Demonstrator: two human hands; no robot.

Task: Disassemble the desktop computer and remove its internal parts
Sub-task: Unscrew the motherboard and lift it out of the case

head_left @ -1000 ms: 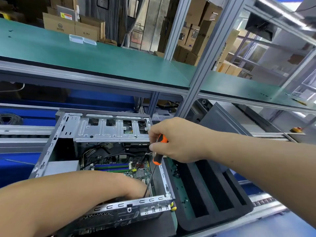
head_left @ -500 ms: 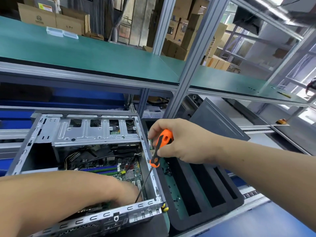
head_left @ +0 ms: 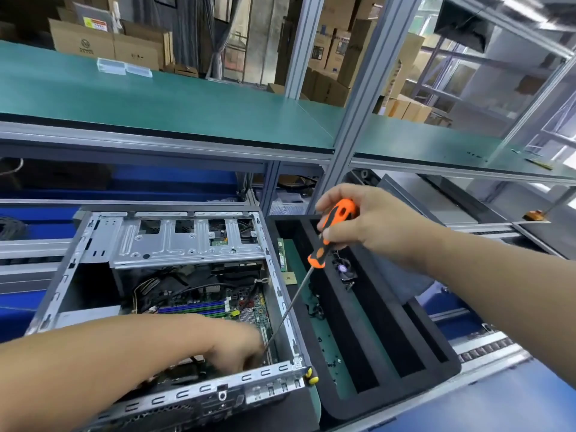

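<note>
Inside open grey metal desktop case (head_left: pixel 174 244): unscrewing motherboard, right hand (head_left: pixel 371 226) clenching orange-handled screwdriver (head_left: pixel 330 232), left hand (head_left: pixel 240 347) grip unclear; next, seat tip squarely.

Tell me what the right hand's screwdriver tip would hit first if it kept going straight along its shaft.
Probably the motherboard by the left hand; the screwdriver in the right hand slants there, though depth is unclear.

Blue counter (head_left: pixel 514 410) along the bottom of the frame, carrying an open computer case (head_left: pixel 174 241) at lower left. Just beside it at lower centre, a black foam tray (head_left: pixel 436 366). Across the upper frame, a green shelf (head_left: pixel 156 101) bearing clear plastic boxes (head_left: pixel 124 67) at upper left.
</note>
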